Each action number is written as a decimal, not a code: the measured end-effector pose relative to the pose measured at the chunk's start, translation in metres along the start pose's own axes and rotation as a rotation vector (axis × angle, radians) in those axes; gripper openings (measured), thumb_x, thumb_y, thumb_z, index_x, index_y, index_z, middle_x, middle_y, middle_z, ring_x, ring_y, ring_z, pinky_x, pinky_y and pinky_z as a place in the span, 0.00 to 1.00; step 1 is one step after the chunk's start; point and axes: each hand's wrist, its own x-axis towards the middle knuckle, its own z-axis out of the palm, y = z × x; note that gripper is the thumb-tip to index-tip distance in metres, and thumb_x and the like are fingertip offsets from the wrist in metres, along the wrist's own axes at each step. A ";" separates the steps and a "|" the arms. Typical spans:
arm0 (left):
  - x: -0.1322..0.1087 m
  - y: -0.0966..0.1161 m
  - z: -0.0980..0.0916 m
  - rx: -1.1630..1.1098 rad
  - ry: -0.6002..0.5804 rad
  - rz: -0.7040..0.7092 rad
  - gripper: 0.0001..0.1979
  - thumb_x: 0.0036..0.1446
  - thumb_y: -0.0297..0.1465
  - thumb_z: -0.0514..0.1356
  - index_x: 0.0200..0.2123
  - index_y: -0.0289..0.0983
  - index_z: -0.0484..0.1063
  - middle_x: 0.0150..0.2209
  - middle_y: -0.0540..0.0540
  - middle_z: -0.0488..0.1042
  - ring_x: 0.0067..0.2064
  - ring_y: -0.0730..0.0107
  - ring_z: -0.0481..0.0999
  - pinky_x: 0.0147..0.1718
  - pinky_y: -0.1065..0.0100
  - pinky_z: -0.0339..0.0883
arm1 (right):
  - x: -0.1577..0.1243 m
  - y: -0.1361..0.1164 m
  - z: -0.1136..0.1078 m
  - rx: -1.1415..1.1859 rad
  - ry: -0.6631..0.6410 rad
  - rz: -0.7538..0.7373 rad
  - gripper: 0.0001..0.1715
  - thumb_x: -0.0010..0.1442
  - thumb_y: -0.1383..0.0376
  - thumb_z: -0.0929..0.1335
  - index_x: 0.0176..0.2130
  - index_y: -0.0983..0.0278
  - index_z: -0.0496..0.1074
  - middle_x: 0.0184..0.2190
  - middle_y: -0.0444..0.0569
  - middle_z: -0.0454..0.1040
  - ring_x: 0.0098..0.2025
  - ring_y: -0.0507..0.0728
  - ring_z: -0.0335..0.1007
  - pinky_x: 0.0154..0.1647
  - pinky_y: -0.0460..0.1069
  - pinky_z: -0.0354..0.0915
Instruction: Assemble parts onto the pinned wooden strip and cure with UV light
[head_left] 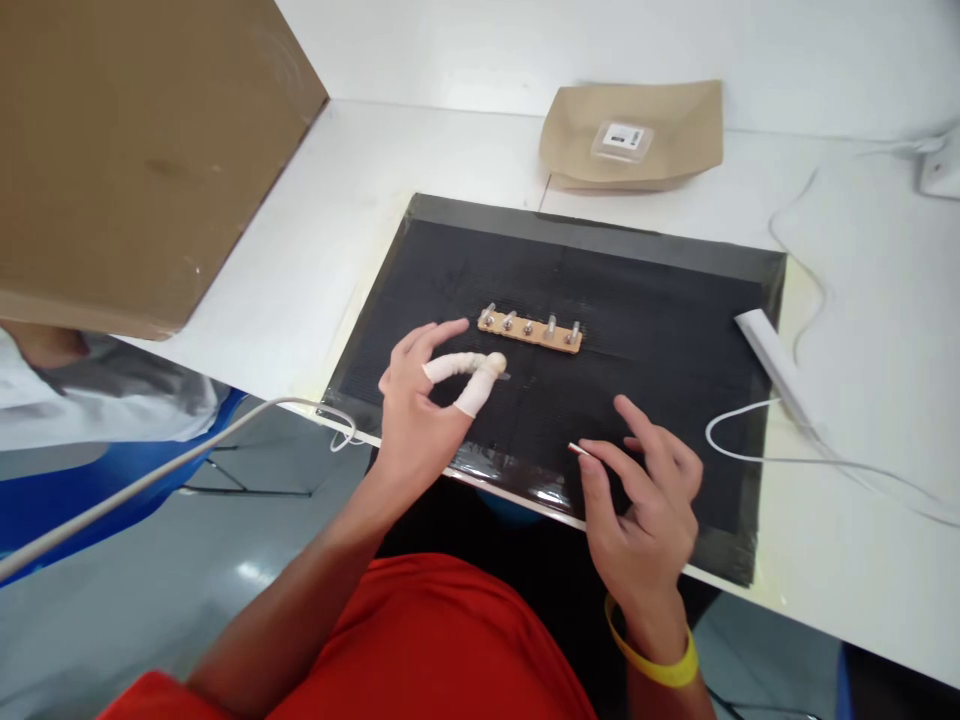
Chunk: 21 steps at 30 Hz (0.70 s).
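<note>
Head view: a wooden strip [531, 336] is seen lying on a black mat [660, 300] on the table [862, 480], just beyond the left hand [416, 410]. Five bolts [551, 324] are stood in a row along it, so every place on it is judged to be filled; whether any is tightened cannot be told. The left thumb and forefinger, sheathed in white cots, are pressed together at the tips [491, 368] on a small grey piece [508, 377] just beside the strip's left end. The right hand [649, 500] is rested near the mat's front edge, fingers bent and loosely apart; a pale sliver [575, 449] is seen at the forefinger tip, but whether it is gripped cannot be told. A label is borne by a clear box [621, 140] in a brown tray [675, 120]; its print is too small to be read.
</note>
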 end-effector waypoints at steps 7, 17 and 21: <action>-0.030 -0.010 -0.016 0.301 -0.088 -0.031 0.04 0.66 0.34 0.66 0.37 0.46 0.82 0.62 0.48 0.77 0.70 0.45 0.67 0.65 0.36 0.53 | -0.001 0.001 0.001 -0.021 0.018 0.006 0.05 0.64 0.71 0.73 0.42 0.63 0.79 0.60 0.60 0.79 0.52 0.62 0.74 0.54 0.60 0.71; -0.010 -0.050 -0.029 0.343 -0.160 0.241 0.12 0.73 0.30 0.56 0.54 0.44 0.76 0.65 0.41 0.74 0.71 0.45 0.64 0.63 0.41 0.52 | -0.003 0.002 0.001 -0.023 0.021 0.001 0.08 0.64 0.70 0.73 0.44 0.60 0.79 0.62 0.55 0.78 0.54 0.63 0.74 0.53 0.60 0.73; 0.002 -0.059 -0.038 0.355 -0.317 0.355 0.13 0.73 0.31 0.56 0.54 0.44 0.77 0.68 0.40 0.71 0.73 0.42 0.59 0.64 0.39 0.51 | -0.003 0.002 0.001 -0.030 0.015 -0.003 0.08 0.64 0.71 0.73 0.44 0.61 0.79 0.62 0.57 0.78 0.54 0.63 0.75 0.53 0.60 0.73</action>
